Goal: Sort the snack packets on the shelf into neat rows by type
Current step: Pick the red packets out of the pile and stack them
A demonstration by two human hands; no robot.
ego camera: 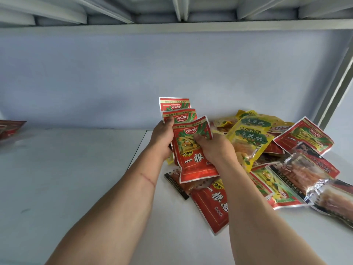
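Note:
My left hand (162, 138) holds a fanned stack of red snack packets (176, 111) upright above the white shelf (76, 178). My right hand (214, 148) pinches the front red packet (191, 159) of that stack by its right edge. To the right lies a jumbled pile with yellow packets (250, 138), more red packets (303, 136) and clear packets with dark labels (313, 169). Another red packet (212, 207) lies flat under my right forearm.
A few red packets (9, 129) lie at the far left edge of the shelf. The shelf's back wall (133, 73) is pale blue-grey. The upper shelf (172, 25) hangs overhead, and a metal upright (336, 88) stands at the right.

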